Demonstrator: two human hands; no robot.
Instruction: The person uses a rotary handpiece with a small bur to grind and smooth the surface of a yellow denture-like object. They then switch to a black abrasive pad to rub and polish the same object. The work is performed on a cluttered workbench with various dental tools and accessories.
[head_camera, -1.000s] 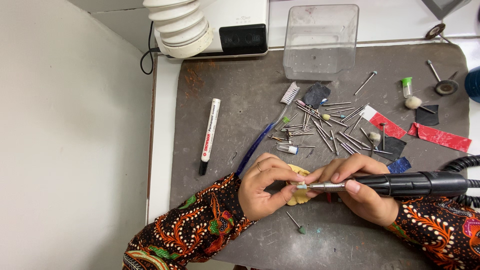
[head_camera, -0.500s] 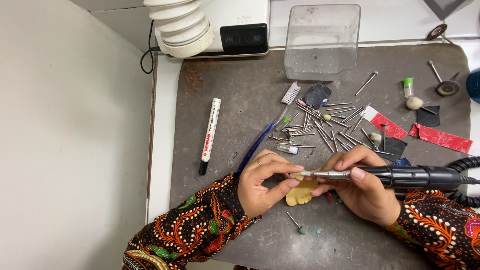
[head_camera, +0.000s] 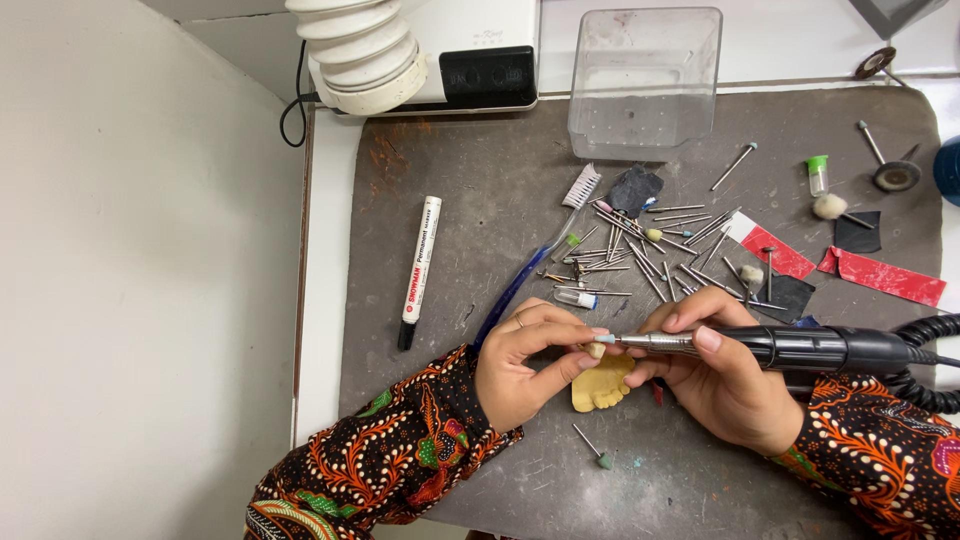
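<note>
Change: my rotary handpiece (head_camera: 800, 348) tip has shifted left onto the small tooth piece (head_camera: 596, 350).
Left hand (head_camera: 525, 365): fingers pinched shut on the piece.
Right hand (head_camera: 725, 385): fingers wrapped around the handpiece, grinding under way.

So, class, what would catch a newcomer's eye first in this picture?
The two hands at bottom centre: the right hand holds a black rotary handpiece against a small pale piece pinched in the left hand. Above them, loose metal burs lie scattered on the dark mat.
</note>
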